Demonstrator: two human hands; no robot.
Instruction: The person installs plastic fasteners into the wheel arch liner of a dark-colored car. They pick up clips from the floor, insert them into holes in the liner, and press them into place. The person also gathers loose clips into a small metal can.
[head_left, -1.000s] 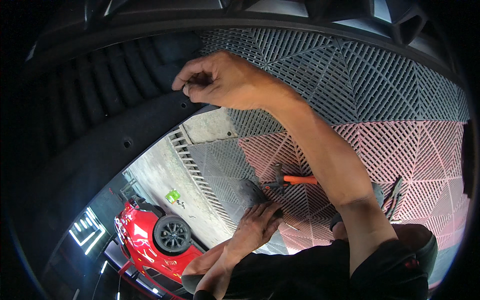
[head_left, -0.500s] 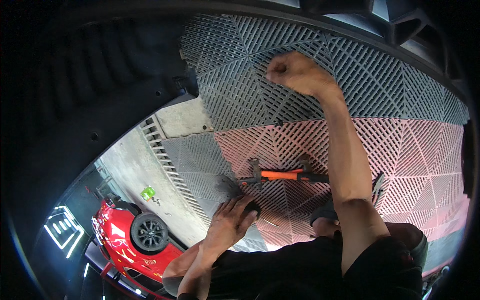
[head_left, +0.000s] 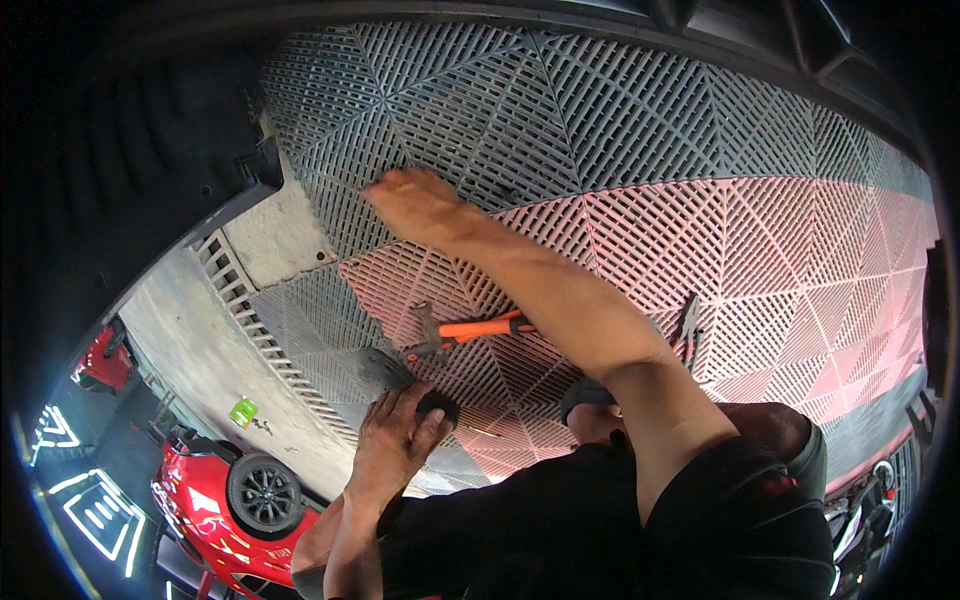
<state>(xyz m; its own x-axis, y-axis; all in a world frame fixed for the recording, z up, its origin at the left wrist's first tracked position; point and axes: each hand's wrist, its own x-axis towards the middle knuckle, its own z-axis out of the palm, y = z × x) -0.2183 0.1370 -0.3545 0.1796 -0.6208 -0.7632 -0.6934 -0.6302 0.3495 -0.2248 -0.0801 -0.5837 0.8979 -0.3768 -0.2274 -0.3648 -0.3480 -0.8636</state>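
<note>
My right hand [head_left: 415, 207] reaches across to the left over the dark grey grated floor tiles [head_left: 480, 120]. Its fingers curl down, and what they hold, if anything, is hidden. Lower down, my left hand [head_left: 390, 440] lies with fingers stretched and thumb apart beside a dark rounded thing [head_left: 437, 405], perhaps part of my leg or shoe. Between the two hands a hammer [head_left: 475, 328] with an orange handle rests on the pink tiles [head_left: 650, 240], its black grip end partly behind my right forearm. A pair of pliers [head_left: 687, 330] lies right of that forearm.
A large black molded panel [head_left: 130, 150] curves over the left side. Past it run a slotted drain grate [head_left: 260, 325] and a concrete strip [head_left: 190, 345] with a small green object [head_left: 243, 412]. A red car [head_left: 215, 515] stands lower left. A thin rod [head_left: 480, 431] lies near my left hand.
My right hand has swung left and slightly down, its forearm now slanting over the hammer's grip. The whole view has shifted, showing more of the pliers. My left hand keeps its place beside the dark thing.
</note>
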